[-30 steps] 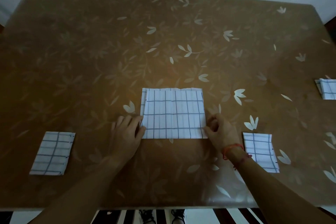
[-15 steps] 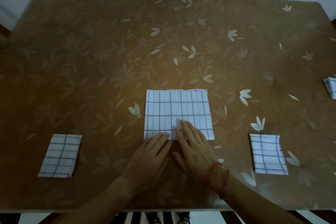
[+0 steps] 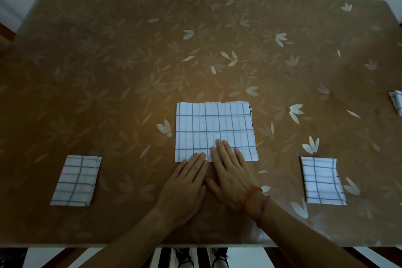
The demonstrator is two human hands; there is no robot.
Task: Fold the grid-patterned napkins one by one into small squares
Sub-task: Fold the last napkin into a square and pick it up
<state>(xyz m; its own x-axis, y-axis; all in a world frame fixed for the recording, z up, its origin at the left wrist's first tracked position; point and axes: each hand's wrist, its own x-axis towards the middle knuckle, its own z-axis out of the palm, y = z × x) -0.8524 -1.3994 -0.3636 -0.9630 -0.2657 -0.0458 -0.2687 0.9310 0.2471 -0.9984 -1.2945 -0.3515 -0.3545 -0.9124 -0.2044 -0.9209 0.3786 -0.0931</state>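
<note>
A white napkin with a dark grid [image 3: 214, 126] lies flat near the table's middle, folded into a wide rectangle. My left hand [image 3: 187, 183] lies flat with straight fingers, its fingertips touching the napkin's near edge. My right hand [image 3: 230, 169], with red strings at the wrist, presses flat on the napkin's near edge beside the left hand. A smaller folded grid napkin [image 3: 76, 180] lies at the near left, and another [image 3: 322, 180] at the near right.
The table [image 3: 130, 61] carries a brown cloth with pale flower print. A third folded napkin [image 3: 397, 102] shows partly at the right frame edge. The table's near edge runs just below my forearms; striped flooring and shoes show under it.
One second ago my hands were at the napkin's left and right near corners. Both have slid inward to its near edge's middle and now lie flat side by side.
</note>
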